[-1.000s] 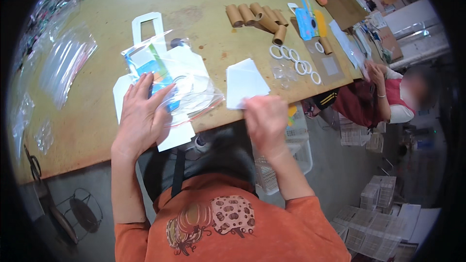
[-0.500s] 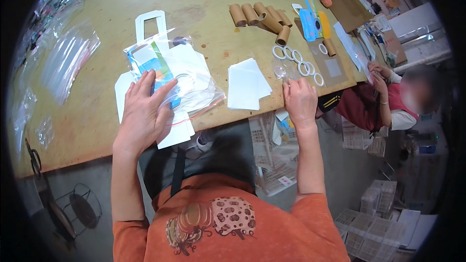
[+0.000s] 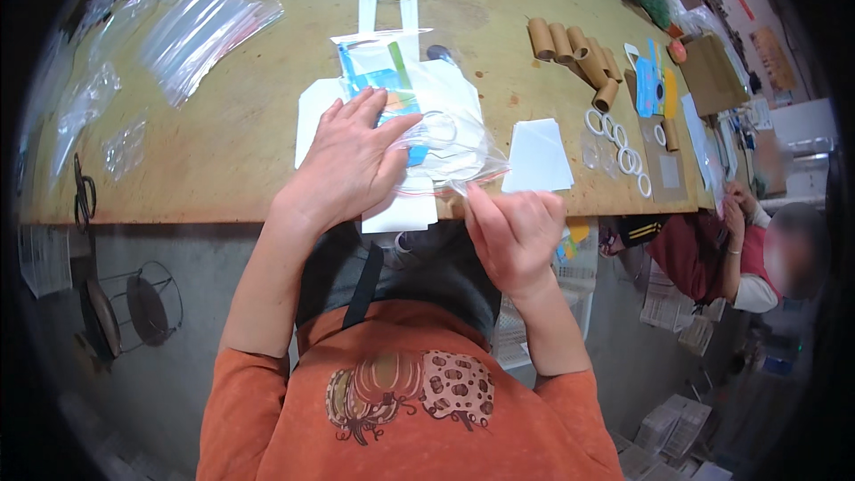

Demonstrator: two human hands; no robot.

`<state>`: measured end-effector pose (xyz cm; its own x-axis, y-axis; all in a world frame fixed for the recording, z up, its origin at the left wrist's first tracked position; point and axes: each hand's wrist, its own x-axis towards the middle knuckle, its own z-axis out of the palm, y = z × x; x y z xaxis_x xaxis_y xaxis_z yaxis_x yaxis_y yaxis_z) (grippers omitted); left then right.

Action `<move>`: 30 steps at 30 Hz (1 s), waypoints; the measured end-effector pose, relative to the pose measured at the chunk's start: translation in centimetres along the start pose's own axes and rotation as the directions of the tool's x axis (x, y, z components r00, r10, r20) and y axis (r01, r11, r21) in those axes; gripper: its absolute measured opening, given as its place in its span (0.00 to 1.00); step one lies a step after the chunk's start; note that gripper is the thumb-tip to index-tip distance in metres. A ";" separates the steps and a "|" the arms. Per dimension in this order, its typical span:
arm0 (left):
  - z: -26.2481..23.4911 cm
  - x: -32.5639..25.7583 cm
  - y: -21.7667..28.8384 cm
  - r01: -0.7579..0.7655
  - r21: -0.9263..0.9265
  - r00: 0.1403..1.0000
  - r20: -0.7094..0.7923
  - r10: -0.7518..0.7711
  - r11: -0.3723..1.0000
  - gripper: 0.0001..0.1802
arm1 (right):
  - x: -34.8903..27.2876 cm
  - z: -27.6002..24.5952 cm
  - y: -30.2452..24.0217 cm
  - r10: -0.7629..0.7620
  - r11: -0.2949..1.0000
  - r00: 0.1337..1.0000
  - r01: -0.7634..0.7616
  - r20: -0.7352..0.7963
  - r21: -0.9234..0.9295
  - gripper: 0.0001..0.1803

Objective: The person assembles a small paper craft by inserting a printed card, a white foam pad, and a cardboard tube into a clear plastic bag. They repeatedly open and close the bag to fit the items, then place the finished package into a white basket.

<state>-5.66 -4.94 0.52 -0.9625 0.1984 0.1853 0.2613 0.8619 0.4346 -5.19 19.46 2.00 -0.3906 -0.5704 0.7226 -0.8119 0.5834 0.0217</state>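
While your left hand (image 3: 352,160) lies flat, fingers spread, pinning the clear zip bag (image 3: 445,138) at the table (image 3: 223,125) front edge, your right hand (image 3: 512,232) pinches its near corner. Judging by looks: light, limp, slippery film; grip at the seal strip. Inside: white rings, coloured cards, white sheets. Spare empty bags (image 3: 205,22) lie far left

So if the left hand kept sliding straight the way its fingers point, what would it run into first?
The left hand lies flat on the clear plastic bag, fingers pointing up-right across it. Going straight on, it would likely first meet the white ring showing inside the bag; depth there is hard to judge.
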 end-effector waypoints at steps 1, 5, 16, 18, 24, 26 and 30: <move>0.0 0.1 0.0 0.006 -0.024 1.000 -0.006 -0.006 1.000 0.26 | 0.5 1.1 0.1 -0.037 0.999 0.999 0.037 -0.014 0.030 0.11; -0.1 0.2 0.1 0.036 -0.079 0.999 -0.009 -0.036 0.996 0.26 | 2.3 4.2 0.9 -0.060 0.994 0.995 0.067 0.083 -0.086 0.09; -0.2 -0.1 0.5 0.023 -0.020 1.000 0.003 -0.023 1.000 0.27 | 1.5 2.3 1.0 0.071 0.997 0.997 -0.071 0.031 0.025 0.13; -0.7 -0.2 0.8 0.040 -0.038 0.999 0.024 -0.039 0.999 0.27 | 1.4 1.6 3.1 0.110 0.994 0.994 -0.110 0.014 0.010 0.12; -0.6 0.1 1.4 0.024 0.026 0.999 0.029 -0.024 0.999 0.27 | 2.8 4.2 15.7 0.542 0.838 0.835 -0.527 0.097 -0.142 0.11; -0.3 0.0 1.2 0.021 0.044 1.000 0.008 -0.022 0.999 0.28 | 4.1 5.9 18.2 0.512 0.848 0.857 -0.493 0.057 -0.195 0.14; 0.0 0.1 1.4 0.038 0.063 0.999 -0.024 -0.036 0.997 0.29 | 5.7 9.5 21.1 0.558 0.808 0.810 -0.481 0.181 -0.340 0.19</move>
<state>-5.35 -3.67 1.13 -0.9693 0.1561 0.1901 0.2199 0.8962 0.3852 -28.61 23.04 0.03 -0.8480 -0.2410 0.4720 -0.3206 0.9425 -0.0948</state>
